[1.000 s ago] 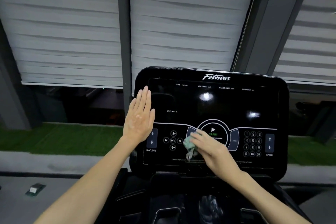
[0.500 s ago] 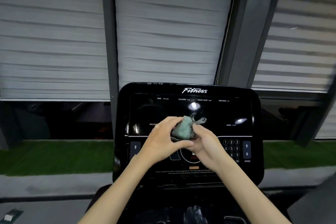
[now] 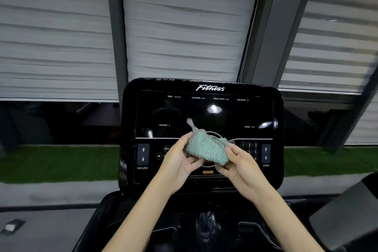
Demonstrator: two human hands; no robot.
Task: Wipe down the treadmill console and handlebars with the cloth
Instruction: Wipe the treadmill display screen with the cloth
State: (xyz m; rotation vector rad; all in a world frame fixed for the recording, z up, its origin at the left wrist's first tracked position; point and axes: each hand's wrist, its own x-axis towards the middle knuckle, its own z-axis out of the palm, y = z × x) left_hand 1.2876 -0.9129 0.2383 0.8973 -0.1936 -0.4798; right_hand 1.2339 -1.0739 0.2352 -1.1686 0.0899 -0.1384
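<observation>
Both hands, left hand (image 3: 180, 161) and right hand (image 3: 238, 166), pinch the bunched pale-green woven cloth (image 3: 205, 149) before the glossy black treadmill console (image 3: 204, 108), seemingly refolding; pressing it back to wipe comes next.

Cloth (image 3: 206, 149) hides the console's (image 3: 204, 108) start button (keypad partly too).

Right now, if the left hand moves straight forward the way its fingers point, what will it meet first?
The cloth that the left hand already grips; behind it, probably the console panel, though depth is unclear.
</observation>
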